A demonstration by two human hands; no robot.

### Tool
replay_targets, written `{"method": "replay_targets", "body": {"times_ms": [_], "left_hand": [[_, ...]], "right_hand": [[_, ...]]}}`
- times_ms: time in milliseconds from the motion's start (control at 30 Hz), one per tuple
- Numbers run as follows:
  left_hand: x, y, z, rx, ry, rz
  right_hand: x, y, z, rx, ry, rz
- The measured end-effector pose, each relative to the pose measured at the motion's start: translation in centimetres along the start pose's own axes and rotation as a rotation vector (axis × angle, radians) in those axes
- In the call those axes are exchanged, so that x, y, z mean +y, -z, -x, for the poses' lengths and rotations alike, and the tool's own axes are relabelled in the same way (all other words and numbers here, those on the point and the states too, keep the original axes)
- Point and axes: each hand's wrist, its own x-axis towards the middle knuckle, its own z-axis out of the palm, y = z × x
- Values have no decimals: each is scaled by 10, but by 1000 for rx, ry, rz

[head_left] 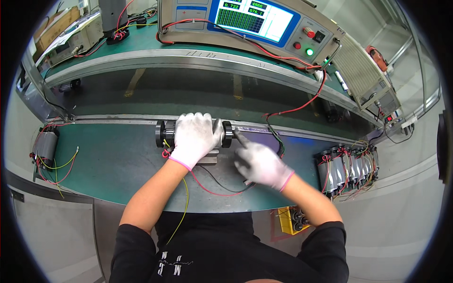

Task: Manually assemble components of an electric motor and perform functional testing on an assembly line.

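An electric motor (170,132) with round black end caps lies sideways on a metal block (207,158) near the back edge of the green bench. My left hand (194,137), in a white glove with a pink cuff, is wrapped over its middle from above and hides most of its body. At the right end cap (227,134), the stretched index finger of my gloved right hand (262,162) reaches the short shaft. The right thumb is apart from that finger, and the glove's fingertips are dark and slightly blurred. Red and black leads (212,191) run beneath both hands.
A tester with a lit screen (255,21) stands on the raised shelf, and its red cable (321,89) hangs to the bench. One grey motor (46,146) lies at the left, several more (347,167) at the right. A yellow crate (286,220) is below the front edge.
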Motion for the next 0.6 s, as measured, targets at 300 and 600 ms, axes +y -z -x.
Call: {"method": "replay_targets", "body": {"times_ms": [300, 600], "left_hand": [[3, -2, -9, 17, -1, -34], [6, 3, -7, -12, 15, -18]], "right_hand": [[70, 128, -72, 863, -100, 326], [70, 120, -86, 881, -250, 401]]}}
